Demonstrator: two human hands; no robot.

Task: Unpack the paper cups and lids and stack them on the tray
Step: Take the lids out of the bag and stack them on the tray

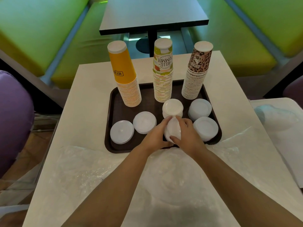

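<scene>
A dark brown tray [113, 102] lies on the white table. Three upside-down cup stacks stand along its far side: yellow [125, 74], fruit-print "Hello Summer" [162, 71] and leopard-print [196, 71]. White lid stacks lie in front: two at the left [122, 131] [144, 122], one in the middle [172, 107], two at the right [200, 108] [205, 127]. My left hand [155, 136] and my right hand [188, 135] together grip a stack of white lids [173, 130] at the tray's near edge, one hand on each side.
Crumpled clear plastic wrapping [98, 164] covers the near half of the table, under my forearms. More plastic lies on a second white table [278, 118] at the right. Green benches and a dark table [152, 12] stand beyond; a purple seat [13, 115] is at the left.
</scene>
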